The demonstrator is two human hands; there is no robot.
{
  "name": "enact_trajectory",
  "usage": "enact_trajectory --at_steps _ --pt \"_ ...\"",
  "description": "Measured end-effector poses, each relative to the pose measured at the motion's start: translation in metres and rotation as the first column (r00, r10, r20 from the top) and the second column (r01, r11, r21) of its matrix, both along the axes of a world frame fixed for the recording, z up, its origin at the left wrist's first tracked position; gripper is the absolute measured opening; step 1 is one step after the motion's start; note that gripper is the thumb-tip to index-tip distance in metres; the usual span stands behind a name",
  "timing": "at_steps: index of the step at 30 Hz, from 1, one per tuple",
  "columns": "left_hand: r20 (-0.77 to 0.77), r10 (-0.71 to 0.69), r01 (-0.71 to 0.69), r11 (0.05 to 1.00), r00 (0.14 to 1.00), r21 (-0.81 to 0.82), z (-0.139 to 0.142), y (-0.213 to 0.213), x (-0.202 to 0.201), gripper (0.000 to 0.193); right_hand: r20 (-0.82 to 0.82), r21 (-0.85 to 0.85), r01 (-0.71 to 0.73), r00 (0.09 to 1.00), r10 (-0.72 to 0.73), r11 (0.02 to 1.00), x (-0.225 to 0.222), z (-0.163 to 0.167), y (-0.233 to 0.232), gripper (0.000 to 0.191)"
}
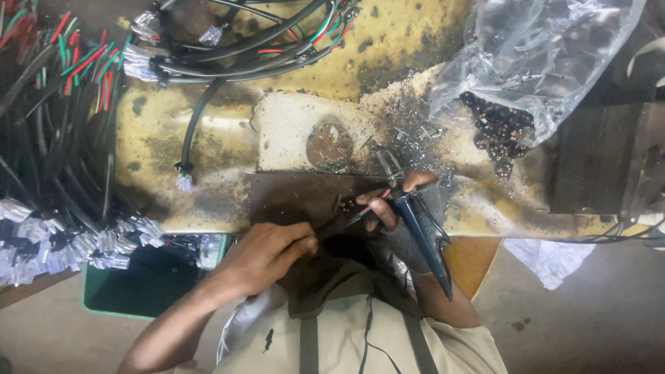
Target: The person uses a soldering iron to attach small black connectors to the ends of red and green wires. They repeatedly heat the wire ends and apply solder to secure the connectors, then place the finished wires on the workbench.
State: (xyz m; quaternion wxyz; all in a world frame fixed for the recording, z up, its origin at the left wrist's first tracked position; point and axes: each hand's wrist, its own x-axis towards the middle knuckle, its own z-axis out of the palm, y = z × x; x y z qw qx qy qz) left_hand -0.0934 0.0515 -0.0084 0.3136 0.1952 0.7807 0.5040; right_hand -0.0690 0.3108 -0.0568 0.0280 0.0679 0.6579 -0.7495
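Your stained yellow workbench (pixel 208 125) took up most of the view, black cable harnesses (pixel 228 48) piled on top. Your right hand (pixel 409 215) had its fingers wrapped round dark-handled pliers (pixel 422 235), and your left hand (pixel 267 253) pinched, I think, thin coloured wires (pixel 360 211) between both hands.

Yellow stained bench (pixel 208 131), black cables with red-green wires (pixel 76 69), clear bag (pixel 554 48).

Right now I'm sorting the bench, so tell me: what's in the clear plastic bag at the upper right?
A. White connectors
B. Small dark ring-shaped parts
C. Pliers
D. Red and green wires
B: the bag lies open on the bench, with small dark ring-shaped parts piled at its mouth.
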Motion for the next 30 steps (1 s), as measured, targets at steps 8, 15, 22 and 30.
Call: enact_trajectory --at_steps 8,15,22,30 --pt "-0.006 0.105 -0.105 0.994 0.994 0.010 -0.005 0.037 -0.003 0.024 -0.143 0.145 -0.157 0.974 0.178 0.977 0.004 -0.016 0.001 0.038" --pt "-0.184 0.385 -0.355 0.918 0.905 0.176 -0.027 0.053 0.003 0.011 0.053 -0.028 -0.095 0.994 0.096 0.995 0.002 -0.012 0.002 0.039" --pt "-0.297 0.468 -0.410 0.881 0.832 0.237 -0.028 0.053 0.004 0.013 -0.011 0.135 -0.007 1.000 0.009 0.991 0.005 -0.009 -0.005 0.051" --pt "-0.200 0.367 -0.342 0.928 0.908 0.146 -0.028 0.046 0.002 0.009 0.038 0.120 -0.048 0.998 0.044 0.992 0.001 0.003 -0.004 0.052"
